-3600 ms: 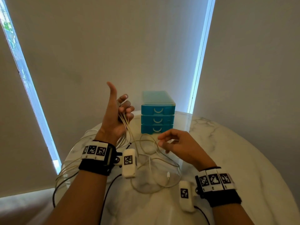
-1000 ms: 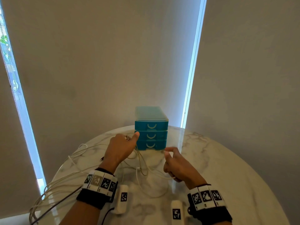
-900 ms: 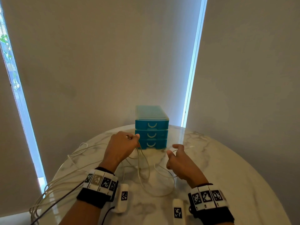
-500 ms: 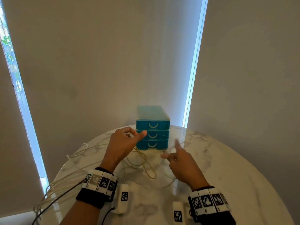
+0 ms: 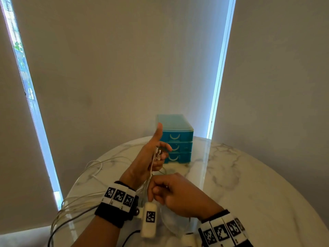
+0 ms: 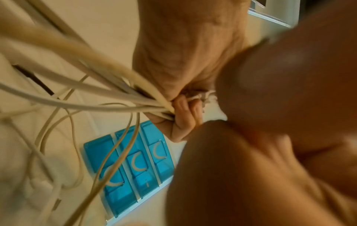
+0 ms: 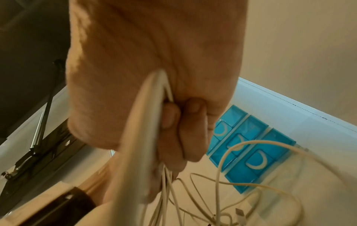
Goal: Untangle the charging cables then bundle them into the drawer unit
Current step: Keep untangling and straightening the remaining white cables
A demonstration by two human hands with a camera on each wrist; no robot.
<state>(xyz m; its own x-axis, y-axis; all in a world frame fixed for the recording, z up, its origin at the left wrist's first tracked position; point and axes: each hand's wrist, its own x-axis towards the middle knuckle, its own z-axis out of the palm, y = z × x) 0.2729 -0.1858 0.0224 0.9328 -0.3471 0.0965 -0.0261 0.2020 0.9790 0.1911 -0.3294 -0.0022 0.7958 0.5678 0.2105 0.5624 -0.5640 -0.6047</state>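
Observation:
Several white charging cables trail from my hands across the table and over its left edge. My left hand is raised with the thumb up, its fingers curled round the cables' connector ends. Just below it my right hand grips the same strands in a fist. More loops and a loose plug lie on the table under the hands. The blue three-drawer unit stands behind the left hand, all drawers shut.
The round white marble table curves away close at left and front. Wall and blinds stand right behind the drawer unit. A thin black lead runs by my left forearm. Bare tabletop lies to the right of the drawers.
My left hand has risen from beside the drawers and turned thumb up with the cable ends. The right hand has come back and to the left and closed round the strands below it.

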